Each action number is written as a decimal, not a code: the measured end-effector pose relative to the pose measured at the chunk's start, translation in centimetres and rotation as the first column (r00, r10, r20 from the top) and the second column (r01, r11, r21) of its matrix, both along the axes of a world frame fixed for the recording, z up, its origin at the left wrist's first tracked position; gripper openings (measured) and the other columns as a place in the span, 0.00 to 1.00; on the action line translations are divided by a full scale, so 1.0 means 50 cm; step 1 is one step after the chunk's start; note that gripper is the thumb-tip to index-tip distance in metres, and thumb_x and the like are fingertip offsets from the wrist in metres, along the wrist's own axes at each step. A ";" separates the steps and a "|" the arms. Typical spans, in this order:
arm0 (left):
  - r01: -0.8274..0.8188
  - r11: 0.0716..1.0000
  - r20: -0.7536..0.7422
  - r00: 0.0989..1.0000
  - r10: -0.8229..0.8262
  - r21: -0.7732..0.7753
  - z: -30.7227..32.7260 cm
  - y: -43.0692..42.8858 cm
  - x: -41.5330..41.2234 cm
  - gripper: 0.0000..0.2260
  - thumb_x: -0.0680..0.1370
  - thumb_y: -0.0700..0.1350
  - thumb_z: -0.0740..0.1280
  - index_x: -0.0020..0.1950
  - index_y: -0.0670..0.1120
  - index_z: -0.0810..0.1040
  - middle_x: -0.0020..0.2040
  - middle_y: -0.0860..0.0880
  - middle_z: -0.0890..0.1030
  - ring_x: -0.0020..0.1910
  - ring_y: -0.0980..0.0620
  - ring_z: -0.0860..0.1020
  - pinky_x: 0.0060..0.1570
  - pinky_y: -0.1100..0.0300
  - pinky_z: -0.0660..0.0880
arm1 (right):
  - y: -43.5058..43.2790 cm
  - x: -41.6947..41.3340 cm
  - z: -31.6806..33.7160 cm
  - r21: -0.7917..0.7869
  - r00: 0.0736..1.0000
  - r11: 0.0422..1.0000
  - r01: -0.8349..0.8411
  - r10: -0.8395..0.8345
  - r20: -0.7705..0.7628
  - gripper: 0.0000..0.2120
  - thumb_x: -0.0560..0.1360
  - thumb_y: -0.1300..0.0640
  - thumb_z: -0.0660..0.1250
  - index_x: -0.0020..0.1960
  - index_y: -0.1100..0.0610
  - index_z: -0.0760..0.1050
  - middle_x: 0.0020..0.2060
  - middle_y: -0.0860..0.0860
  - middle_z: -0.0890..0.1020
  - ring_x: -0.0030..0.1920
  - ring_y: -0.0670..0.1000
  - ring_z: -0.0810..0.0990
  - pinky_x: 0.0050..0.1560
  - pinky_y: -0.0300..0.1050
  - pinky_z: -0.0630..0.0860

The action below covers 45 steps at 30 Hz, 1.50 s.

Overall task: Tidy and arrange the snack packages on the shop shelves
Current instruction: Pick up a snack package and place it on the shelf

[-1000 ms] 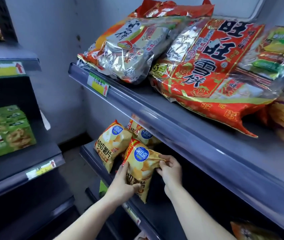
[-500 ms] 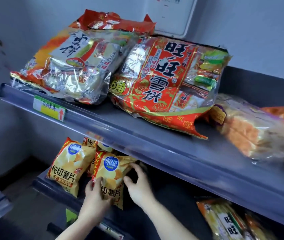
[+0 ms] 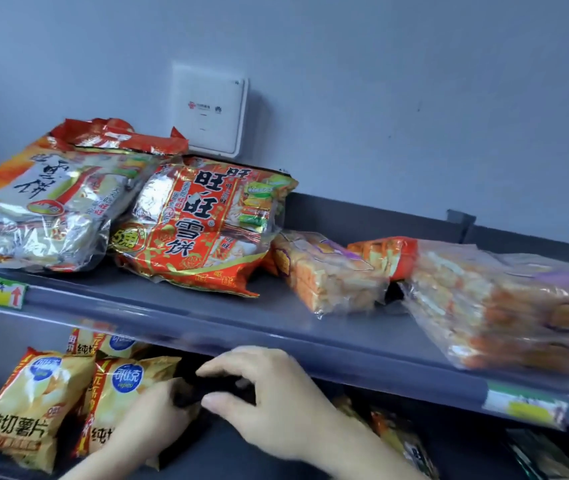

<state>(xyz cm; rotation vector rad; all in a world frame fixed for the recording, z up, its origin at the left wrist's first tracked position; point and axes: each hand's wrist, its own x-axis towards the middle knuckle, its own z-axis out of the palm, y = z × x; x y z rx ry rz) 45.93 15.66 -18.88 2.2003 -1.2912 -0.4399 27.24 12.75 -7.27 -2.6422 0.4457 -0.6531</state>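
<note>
Left hand (image 3: 151,422) grips chip bag (image 3: 122,393) under upper shelf (image 3: 276,332), right hand (image 3: 276,400) loose, empty; stand bag upright, gently.

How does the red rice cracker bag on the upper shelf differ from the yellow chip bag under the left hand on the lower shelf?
The red bag lies on the upper shelf; the yellow bag stands upright on the lower shelf. The red bag is partly clear, showing packs inside; the yellow bag is opaque. Only the yellow bag has the left hand on it. Both carry Chinese print.
</note>
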 end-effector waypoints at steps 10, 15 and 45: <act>0.043 0.997 0.260 0.965 -0.026 -0.060 0.211 0.012 -0.154 0.06 0.73 0.54 0.69 0.38 0.55 0.77 0.39 0.56 0.79 0.44 0.55 0.79 0.43 0.62 0.72 | -0.125 -0.185 0.196 -0.411 0.929 0.841 0.353 -0.366 0.049 0.14 0.76 0.49 0.65 0.60 0.50 0.78 0.54 0.50 0.81 0.58 0.53 0.74 0.57 0.49 0.72; 0.061 0.966 0.249 0.969 0.004 -0.250 0.296 -0.016 -0.219 0.07 0.73 0.51 0.68 0.34 0.55 0.76 0.35 0.58 0.78 0.36 0.56 0.76 0.42 0.60 0.73 | -0.195 -0.211 0.270 -0.537 0.826 0.718 0.442 -0.559 -0.068 0.18 0.75 0.45 0.65 0.62 0.52 0.75 0.58 0.51 0.78 0.61 0.55 0.72 0.56 0.48 0.72; 0.048 0.796 0.196 0.976 0.090 -0.603 0.358 -0.241 -0.262 0.04 0.75 0.44 0.70 0.41 0.50 0.77 0.50 0.54 0.75 0.47 0.48 0.76 0.41 0.58 0.67 | -0.421 -0.248 0.357 0.559 0.293 0.577 0.596 -0.804 0.517 0.10 0.75 0.54 0.66 0.35 0.52 0.76 0.33 0.46 0.79 0.41 0.58 0.83 0.47 0.51 0.82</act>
